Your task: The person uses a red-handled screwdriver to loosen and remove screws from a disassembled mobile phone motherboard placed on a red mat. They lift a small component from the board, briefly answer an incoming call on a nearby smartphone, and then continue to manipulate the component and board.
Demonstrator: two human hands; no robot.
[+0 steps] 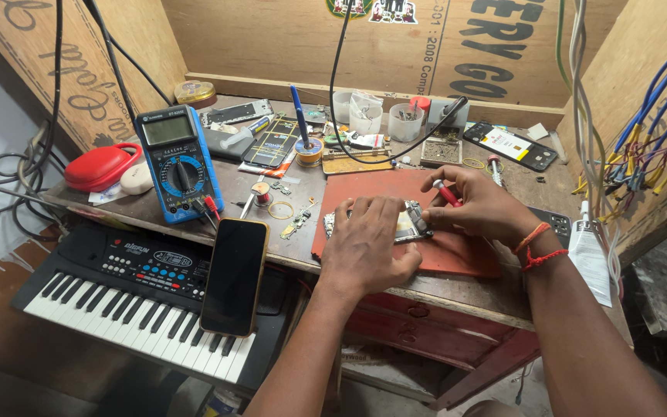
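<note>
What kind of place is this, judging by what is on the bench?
Most likely a small phone or electronics repair bench. A blue multimeter stands at the left, an opened phone lies on a red mat under both hands, and spare phones and small parts cups sit along the back.

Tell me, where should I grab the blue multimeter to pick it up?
Probably by its two long sides, around the middle. The blue multimeter lies flat, face up, on the wooden bench. Come from above: its lower end carries plugged-in leads, and the red case sits close on its left.
</note>
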